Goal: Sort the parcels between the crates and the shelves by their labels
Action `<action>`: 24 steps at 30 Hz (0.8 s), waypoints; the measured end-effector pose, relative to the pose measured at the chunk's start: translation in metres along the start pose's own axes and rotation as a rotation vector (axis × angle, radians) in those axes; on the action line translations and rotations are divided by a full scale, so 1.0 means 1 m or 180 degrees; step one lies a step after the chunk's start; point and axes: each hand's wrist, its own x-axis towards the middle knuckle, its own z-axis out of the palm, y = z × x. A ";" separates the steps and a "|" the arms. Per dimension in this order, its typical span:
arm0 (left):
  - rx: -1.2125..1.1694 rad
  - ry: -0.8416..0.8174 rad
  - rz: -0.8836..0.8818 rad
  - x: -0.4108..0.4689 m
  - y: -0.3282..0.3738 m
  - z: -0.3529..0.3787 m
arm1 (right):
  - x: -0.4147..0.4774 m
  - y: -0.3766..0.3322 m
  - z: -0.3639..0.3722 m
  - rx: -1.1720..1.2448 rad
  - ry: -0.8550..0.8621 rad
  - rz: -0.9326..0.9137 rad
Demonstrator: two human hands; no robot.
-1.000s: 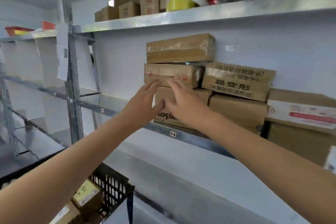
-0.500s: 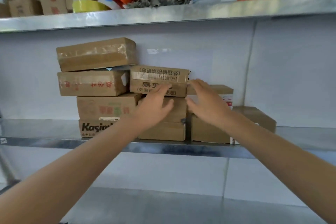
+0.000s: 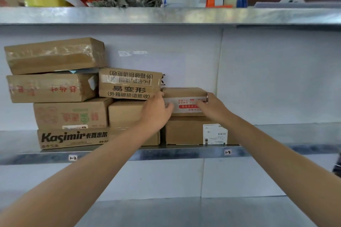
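A small brown parcel (image 3: 185, 91) with a white and red label lies on top of a larger brown box (image 3: 184, 132) on the middle metal shelf (image 3: 276, 150). My left hand (image 3: 156, 111) holds the parcel's left end, thumb on its front face. My right hand (image 3: 212, 107) grips its right end, fingers round the corner. To the left stands a stack of several cardboard parcels, among them one printed in black characters (image 3: 129, 84) and a Kasimir box (image 3: 73, 138). Small tags 1-2 (image 3: 72, 158) and 1-3 (image 3: 227, 152) mark the shelf's front edge.
The top shelf (image 3: 166, 15) carries tape rolls (image 3: 44, 1), cardboard boxes and grey clutter. The middle shelf is bare to the right of the parcels. A lower shelf surface (image 3: 184, 212) shows below my arms. A white wall backs the shelving.
My hands have moved right along the stack and now close on the small labelled parcel. The view has panned right; the crate at the lower left is out of sight.
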 end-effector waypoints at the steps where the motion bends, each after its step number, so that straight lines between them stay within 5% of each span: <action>1: -0.0182 0.0002 -0.0061 0.001 0.002 0.002 | 0.001 0.000 -0.001 0.0146 0.0010 0.0084; 11: -0.1851 0.0042 0.0014 -0.007 0.027 0.007 | -0.005 0.014 -0.023 0.0976 0.0529 0.0121; 24: -0.3549 0.0318 -0.0735 -0.068 0.034 -0.008 | -0.083 0.020 -0.026 0.1702 0.1317 -0.0332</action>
